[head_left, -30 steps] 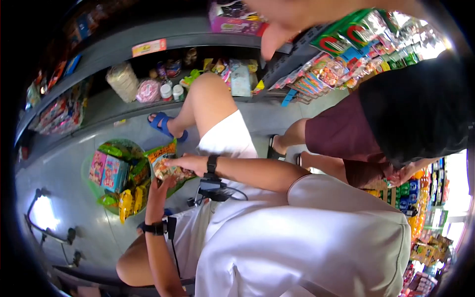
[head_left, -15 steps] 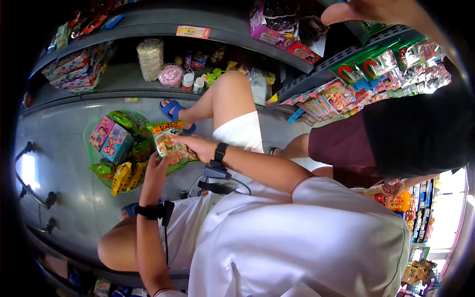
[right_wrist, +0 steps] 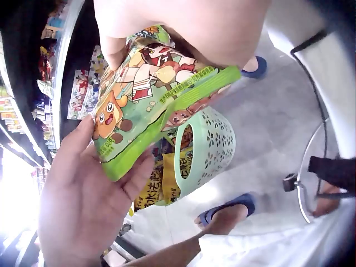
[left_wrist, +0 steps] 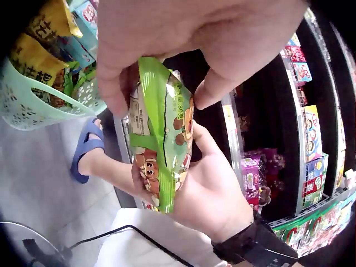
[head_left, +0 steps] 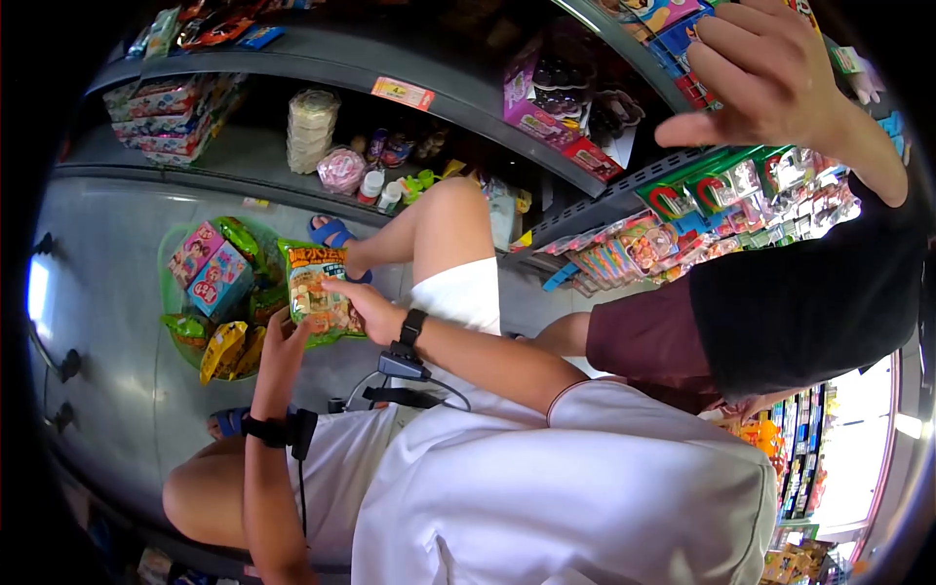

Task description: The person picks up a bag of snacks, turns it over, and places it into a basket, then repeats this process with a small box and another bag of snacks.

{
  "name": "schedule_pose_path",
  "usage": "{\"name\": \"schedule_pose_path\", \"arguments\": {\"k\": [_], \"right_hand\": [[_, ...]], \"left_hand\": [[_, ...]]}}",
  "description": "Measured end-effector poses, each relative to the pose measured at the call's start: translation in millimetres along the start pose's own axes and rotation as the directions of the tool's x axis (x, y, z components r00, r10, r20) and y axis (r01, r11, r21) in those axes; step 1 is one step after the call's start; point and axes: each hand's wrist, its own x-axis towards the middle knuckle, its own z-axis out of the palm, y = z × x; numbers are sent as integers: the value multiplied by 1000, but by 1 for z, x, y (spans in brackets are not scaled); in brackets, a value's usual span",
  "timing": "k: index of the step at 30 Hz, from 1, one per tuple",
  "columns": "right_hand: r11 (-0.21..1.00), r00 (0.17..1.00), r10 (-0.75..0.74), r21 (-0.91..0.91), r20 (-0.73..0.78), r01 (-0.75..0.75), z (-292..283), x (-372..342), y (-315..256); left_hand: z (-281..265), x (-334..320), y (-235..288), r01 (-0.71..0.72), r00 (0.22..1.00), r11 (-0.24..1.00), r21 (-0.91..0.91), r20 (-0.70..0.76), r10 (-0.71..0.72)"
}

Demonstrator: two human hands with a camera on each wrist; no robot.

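A green-edged snack bag (head_left: 310,265) with cartoon pictures is held between both hands, its printed front up in the head view. My left hand (head_left: 277,359) grips the bag's near edge; in the left wrist view its thumb and fingers lie on either side of the bag. On the other side, my right hand (head_left: 375,312) holds the bag with fingers over its front. Just beyond stands a pale green basket (right_wrist: 218,146) on the floor. Inside are a pink box (head_left: 196,253), a blue box (head_left: 220,283), yellow packets (head_left: 223,348) and green packets.
Shelves (head_left: 322,54) run along the upper side, with stacked bowls (head_left: 312,129) and small jars on the bottom one. Another person in a black shirt (head_left: 799,297) stands close at the right. A raised hand (head_left: 765,83) spreads near the camera. A black-framed stand (head_left: 54,356) is at the left.
The bag's front has turned more toward the head camera, both hands still gripping it. The raised hand at the upper right has come further into view. The head view has shifted.
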Motion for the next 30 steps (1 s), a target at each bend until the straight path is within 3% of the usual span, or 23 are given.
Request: {"name": "schedule_pose_path", "arguments": {"k": [5,8,15,22,23,26,30], "right_hand": [[999,999,-16,39,31,15,1,5,-1],[999,1000,-27,42,12,26,2,5,-2],[999,1000,-6,48,30,4,-5,8,0],[1000,987,-10,17,162,7,-5,4,11],[988,983,139,-85,124,-129,-11,0,6],[971,990,140,-201,16,-134,-9,-7,9],[970,986,167,-179,4,-164,-26,5,16]], "left_hand": [[-3,-2,8,100,993,982,161,-79,-88],[-16,3,10,76,994,958,278,57,-96],[-10,-1,16,-26,1000,957,289,21,21],[-17,19,-25,-84,994,947,309,-42,102],[-19,22,-32,-96,991,941,324,-56,120],[-17,21,-26,0,995,957,290,-94,29],[-20,28,-31,69,994,960,273,-95,-44]]}}
